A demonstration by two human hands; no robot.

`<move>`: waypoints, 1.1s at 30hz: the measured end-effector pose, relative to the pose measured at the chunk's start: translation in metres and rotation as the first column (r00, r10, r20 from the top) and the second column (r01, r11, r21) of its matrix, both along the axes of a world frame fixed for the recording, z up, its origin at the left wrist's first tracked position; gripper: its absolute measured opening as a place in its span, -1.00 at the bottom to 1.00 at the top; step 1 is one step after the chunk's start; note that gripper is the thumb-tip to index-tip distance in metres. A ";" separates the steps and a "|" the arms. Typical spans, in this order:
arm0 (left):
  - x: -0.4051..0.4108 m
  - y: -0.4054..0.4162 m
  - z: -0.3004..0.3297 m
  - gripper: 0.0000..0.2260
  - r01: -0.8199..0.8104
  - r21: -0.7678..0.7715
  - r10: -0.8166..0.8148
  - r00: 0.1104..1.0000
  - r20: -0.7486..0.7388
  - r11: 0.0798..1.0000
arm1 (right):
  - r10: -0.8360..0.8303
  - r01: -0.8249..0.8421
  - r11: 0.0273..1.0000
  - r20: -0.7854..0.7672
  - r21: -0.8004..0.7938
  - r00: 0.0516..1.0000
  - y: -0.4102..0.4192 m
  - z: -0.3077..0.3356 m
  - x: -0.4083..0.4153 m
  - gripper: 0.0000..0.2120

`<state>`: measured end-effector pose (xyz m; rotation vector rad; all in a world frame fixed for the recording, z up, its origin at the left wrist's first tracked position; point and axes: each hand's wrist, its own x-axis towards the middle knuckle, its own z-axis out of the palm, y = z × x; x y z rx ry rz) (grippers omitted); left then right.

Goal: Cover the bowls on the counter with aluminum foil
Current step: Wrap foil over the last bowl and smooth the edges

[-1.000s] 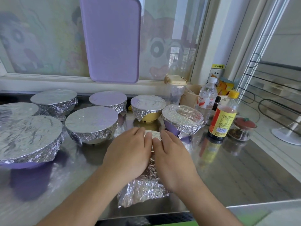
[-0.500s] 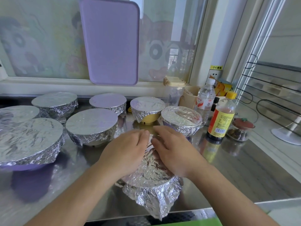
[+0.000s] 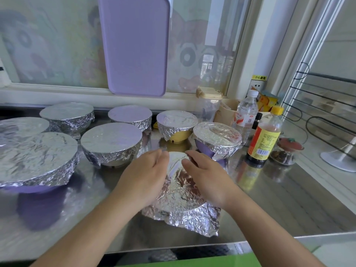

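On the bench (image 3: 289, 199), seven bowls stand wrapped behind and to the left, so the near edge stays free for work. Foil (image 3: 181, 191) drapes the last bowl; its front flap hangs loose. My left hand (image 3: 144, 178) and right hand (image 3: 208, 178) press flat, fingers (image 3: 189, 162) nearly straight, moulding the rim.

Bare forearms (image 3: 92, 224), no sleeves

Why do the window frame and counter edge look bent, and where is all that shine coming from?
Head view: the wide-angle lens bows straight lines near the edges; daylight through the frosted cartoon-printed window glares off the crinkled aluminium foil under both hands and mirrors the yellow-capped sauce bottle on the stainless steel counter; the left hand looks slightly blurred.
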<state>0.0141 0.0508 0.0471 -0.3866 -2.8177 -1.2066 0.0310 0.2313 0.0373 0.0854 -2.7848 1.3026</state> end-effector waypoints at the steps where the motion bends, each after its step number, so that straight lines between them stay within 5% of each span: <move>1: -0.001 -0.001 0.002 -0.62 0.014 -0.010 -0.014 1.000 0.008 1.000 | 0.021 -0.021 0.999 -0.004 -0.038 1.000 0.000 0.002 -0.001 -0.76; 6: -0.009 -0.001 0.006 -0.53 0.075 -0.122 -0.079 0.997 -0.027 0.990 | 0.094 -0.092 0.995 -0.050 0.027 0.994 0.000 0.005 -0.009 -0.72; 10: -0.010 -0.001 -0.003 -0.53 0.018 -0.115 -0.029 0.995 -0.095 0.993 | -0.010 0.052 0.979 -0.209 0.199 0.978 -0.008 0.009 0.009 -0.78; 14: -0.008 0.000 -0.007 -0.58 -0.053 -0.038 0.047 0.988 -0.147 0.998 | -0.090 0.124 0.956 -0.135 0.266 0.987 -0.033 -0.004 0.025 -0.59; 20: -0.004 -0.004 -0.011 -0.56 -0.083 -0.091 0.072 0.991 -0.117 0.992 | -0.155 0.165 0.983 -0.116 0.084 0.981 -0.033 -0.013 0.010 -0.78; 29: -0.010 -0.006 0.001 -0.59 -0.027 -0.083 0.024 0.999 -0.042 0.996 | 0.065 -0.048 0.991 -0.136 0.123 0.989 -0.012 -0.004 -0.010 -0.70; 33: -0.006 -0.003 -0.008 -0.72 -0.122 -0.067 0.114 0.987 -0.110 0.990 | -0.115 0.176 0.970 -0.319 0.170 0.941 -0.016 -0.009 -0.015 -0.80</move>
